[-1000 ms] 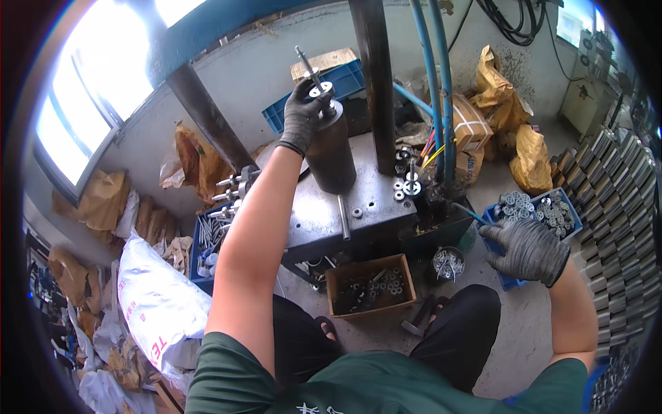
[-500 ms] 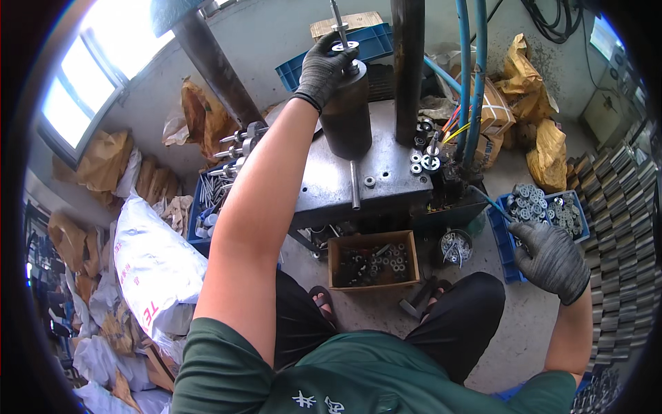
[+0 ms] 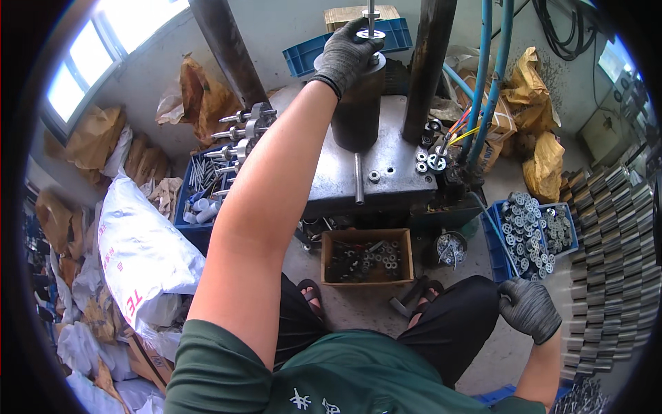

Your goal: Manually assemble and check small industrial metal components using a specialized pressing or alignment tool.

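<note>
My left hand (image 3: 346, 56), in a grey knitted glove, is raised at the far middle with its fingers closed round a spoked metal disc (image 3: 371, 34). A metal shaft (image 3: 372, 14) stands upright through the disc. Beneath them is a thick dark cylinder (image 3: 356, 114) on the steel machine table (image 3: 310, 179). My right hand (image 3: 529, 310), gloved too, is closed at the end of a thin blue lever (image 3: 498, 233), beside my right knee. The glove hides that end of the lever.
Blue bins of spoked discs (image 3: 527, 234) stand at right, by stacked metal tubes (image 3: 607, 276). A cardboard box (image 3: 367, 281) of small parts sits under the table. Shafts with rotors (image 3: 243, 141) lie at left, near a white sack (image 3: 141, 255). A hammer (image 3: 407, 300) lies between my feet.
My right hand has come down and toward me, and the lever has swung down with it. My left hand stays at the disc. The whole view has shifted slightly.
</note>
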Action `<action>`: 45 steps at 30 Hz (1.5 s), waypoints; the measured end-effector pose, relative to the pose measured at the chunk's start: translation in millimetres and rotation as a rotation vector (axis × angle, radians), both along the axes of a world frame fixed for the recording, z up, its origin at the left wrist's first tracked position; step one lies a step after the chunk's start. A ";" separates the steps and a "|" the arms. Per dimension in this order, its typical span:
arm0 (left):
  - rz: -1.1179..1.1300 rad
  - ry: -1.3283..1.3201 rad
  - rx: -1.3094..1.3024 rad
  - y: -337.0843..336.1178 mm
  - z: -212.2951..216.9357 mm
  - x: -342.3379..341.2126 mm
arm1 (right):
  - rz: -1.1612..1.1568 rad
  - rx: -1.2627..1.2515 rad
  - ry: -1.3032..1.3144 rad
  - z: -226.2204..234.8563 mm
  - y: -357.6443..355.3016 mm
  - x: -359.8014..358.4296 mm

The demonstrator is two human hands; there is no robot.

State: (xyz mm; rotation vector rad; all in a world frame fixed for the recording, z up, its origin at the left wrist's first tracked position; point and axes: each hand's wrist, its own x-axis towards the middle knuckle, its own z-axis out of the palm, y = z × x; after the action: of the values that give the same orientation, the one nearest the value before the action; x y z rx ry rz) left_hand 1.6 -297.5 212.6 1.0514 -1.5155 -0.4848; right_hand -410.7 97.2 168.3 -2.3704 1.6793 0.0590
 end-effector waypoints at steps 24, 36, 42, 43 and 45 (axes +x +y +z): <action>-0.010 0.117 0.068 25.1 13.7 -0.4 | -0.057 -0.089 -0.146 8.8 -6.5 0.1; 0.009 0.089 0.057 9.7 3.5 0.1 | -0.052 -0.098 -0.159 11.2 -8.7 2.7; 0.040 0.037 0.023 6.5 1.1 6.8 | -0.036 -0.111 -0.166 8.3 -9.3 1.1; 0.040 0.039 0.025 8.0 1.3 5.9 | -0.041 -0.109 -0.163 8.3 -9.3 1.0; 0.041 0.037 0.010 10.7 2.8 4.4 | -0.044 -0.105 -0.159 8.1 -9.1 0.8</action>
State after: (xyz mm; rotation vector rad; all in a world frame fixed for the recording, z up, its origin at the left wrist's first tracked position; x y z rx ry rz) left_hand 6.0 -286.8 215.4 1.0741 -1.4576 -0.4815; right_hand -409.9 88.1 176.4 -2.3403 1.6963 -0.2249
